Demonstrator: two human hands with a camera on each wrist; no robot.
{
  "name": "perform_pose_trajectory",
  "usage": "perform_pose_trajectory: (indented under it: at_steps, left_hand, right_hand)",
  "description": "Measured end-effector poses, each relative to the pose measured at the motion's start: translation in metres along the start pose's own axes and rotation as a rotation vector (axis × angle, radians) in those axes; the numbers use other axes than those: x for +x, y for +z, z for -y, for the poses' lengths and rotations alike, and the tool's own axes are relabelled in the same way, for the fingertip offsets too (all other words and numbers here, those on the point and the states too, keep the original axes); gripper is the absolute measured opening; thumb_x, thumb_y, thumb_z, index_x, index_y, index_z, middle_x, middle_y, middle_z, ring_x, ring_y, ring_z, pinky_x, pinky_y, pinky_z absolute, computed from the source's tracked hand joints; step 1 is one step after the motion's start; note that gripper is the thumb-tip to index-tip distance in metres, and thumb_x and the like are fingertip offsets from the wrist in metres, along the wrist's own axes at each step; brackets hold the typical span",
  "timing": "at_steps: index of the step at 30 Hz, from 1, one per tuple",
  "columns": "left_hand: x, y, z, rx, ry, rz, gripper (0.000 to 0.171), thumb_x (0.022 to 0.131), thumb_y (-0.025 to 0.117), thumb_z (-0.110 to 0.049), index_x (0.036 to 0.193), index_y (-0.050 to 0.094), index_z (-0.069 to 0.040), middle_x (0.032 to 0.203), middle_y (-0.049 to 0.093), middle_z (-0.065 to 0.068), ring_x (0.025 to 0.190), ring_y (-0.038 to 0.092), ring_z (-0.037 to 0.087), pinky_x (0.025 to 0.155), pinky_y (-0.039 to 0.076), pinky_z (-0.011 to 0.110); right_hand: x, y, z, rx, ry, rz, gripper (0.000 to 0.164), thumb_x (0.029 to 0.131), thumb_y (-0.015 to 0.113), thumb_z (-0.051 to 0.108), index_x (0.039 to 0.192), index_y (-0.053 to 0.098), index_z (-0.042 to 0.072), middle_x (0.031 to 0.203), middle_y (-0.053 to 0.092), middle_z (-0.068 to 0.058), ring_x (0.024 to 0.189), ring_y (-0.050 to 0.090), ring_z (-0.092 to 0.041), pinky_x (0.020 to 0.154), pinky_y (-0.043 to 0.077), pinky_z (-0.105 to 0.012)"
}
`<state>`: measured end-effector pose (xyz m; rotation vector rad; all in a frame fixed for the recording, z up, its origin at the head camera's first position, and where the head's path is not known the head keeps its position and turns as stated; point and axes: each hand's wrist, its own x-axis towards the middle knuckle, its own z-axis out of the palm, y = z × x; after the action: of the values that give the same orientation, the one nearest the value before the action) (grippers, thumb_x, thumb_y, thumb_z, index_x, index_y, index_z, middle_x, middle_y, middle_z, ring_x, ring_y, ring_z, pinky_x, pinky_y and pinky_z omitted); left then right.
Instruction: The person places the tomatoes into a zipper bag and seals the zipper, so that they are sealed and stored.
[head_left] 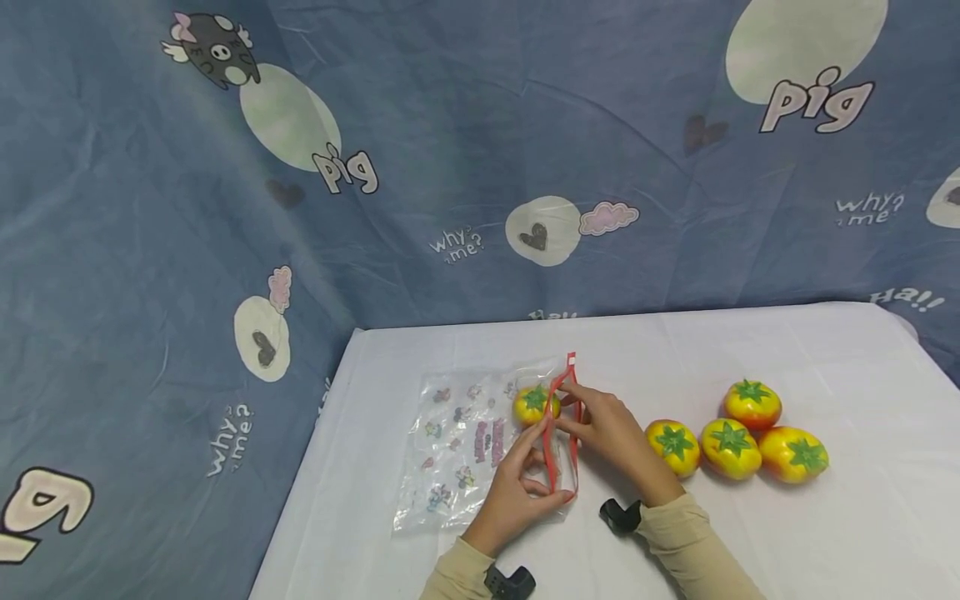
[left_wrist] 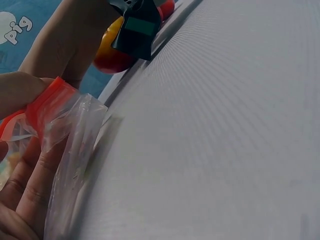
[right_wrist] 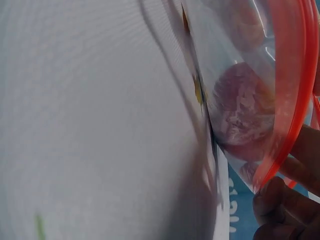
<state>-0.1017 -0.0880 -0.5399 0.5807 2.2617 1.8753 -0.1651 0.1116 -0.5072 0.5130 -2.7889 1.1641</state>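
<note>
A clear plastic zip bag [head_left: 450,450] with small printed figures and a red zip edge lies flat on the table, its mouth facing right and spread apart. One yellow-red tomato [head_left: 531,403] with a green leafy top is inside, close to the mouth. My left hand [head_left: 513,492] holds the near part of the red edge [left_wrist: 50,102], some fingers behind the plastic in the left wrist view. With thumb and fingers, my right hand [head_left: 611,427] pinches the far part of that edge. The right wrist view shows fingertips [right_wrist: 272,197] at the red strip [right_wrist: 300,85].
Several similar tomatoes [head_left: 731,448] sit grouped on the white table [head_left: 862,533], to the right of my right forearm. Dark wrist devices [head_left: 621,517] are on both wrists. A blue printed cloth [head_left: 450,150] hangs behind the table and along its left side.
</note>
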Motion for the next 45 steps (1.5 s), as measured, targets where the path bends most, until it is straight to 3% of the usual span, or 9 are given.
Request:
perform_pose_trajectory:
  at_steps: [6, 13, 31, 39, 45]
  left_hand:
    - [0.000, 0.001, 0.000, -0.003, -0.008, 0.001, 0.102, 0.079, 0.089, -0.009, 0.162, 0.034, -0.030, 0.162, 0.039, -0.003, 0.102, 0.063, 0.010, 0.072, 0.067, 0.028]
    - [0.001, 0.001, -0.002, -0.010, -0.023, 0.002, 0.102, 0.080, 0.089, -0.010, 0.161, 0.034, -0.036, 0.162, 0.039, -0.005, 0.105, 0.062, 0.012, 0.073, 0.067, 0.028]
    - [0.000, 0.001, 0.002, -0.039, 0.024, -0.002, 0.100, 0.079, 0.089, -0.007, 0.161, 0.035, -0.028, 0.163, 0.038, 0.003, 0.105, 0.062, 0.013, 0.071, 0.067, 0.030]
    - [0.000, 0.000, 0.003, -0.026, 0.009, 0.000, 0.101, 0.079, 0.090, -0.007, 0.161, 0.035, -0.031, 0.162, 0.038, -0.002, 0.103, 0.059, 0.007, 0.070, 0.067, 0.028]
    - [0.000, 0.000, 0.002, -0.026, 0.004, -0.004, 0.102, 0.079, 0.089, -0.007, 0.161, 0.035, -0.031, 0.161, 0.038, -0.001, 0.103, 0.059, 0.008, 0.071, 0.067, 0.029]
  right_hand:
    - [-0.004, -0.005, 0.001, -0.011, -0.003, 0.027, 0.049, 0.088, 0.083, 0.030, 0.132, 0.066, 0.015, 0.107, 0.077, -0.005, 0.069, 0.057, -0.004, 0.062, 0.051, -0.021]
    - [-0.007, -0.016, 0.003, -0.033, -0.088, 0.006, 0.045, 0.087, 0.084, 0.024, 0.127, 0.070, 0.009, 0.103, 0.077, -0.005, 0.075, 0.064, -0.009, 0.067, 0.054, -0.025]
    - [-0.044, -0.068, -0.005, -0.109, -0.113, -0.041, 0.047, 0.083, 0.087, 0.019, 0.127, 0.070, 0.012, 0.116, 0.076, -0.004, 0.092, 0.072, -0.021, 0.075, 0.065, -0.037]
    - [-0.062, -0.090, -0.016, -0.157, -0.068, -0.008, 0.053, 0.080, 0.090, 0.025, 0.129, 0.070, 0.016, 0.122, 0.074, -0.003, 0.102, 0.070, -0.020, 0.094, 0.063, -0.050]
    - [-0.069, -0.103, -0.021, -0.191, -0.046, 0.017, 0.057, 0.077, 0.092, 0.028, 0.129, 0.070, 0.017, 0.127, 0.072, -0.005, 0.116, 0.068, -0.031, 0.099, 0.058, -0.058]
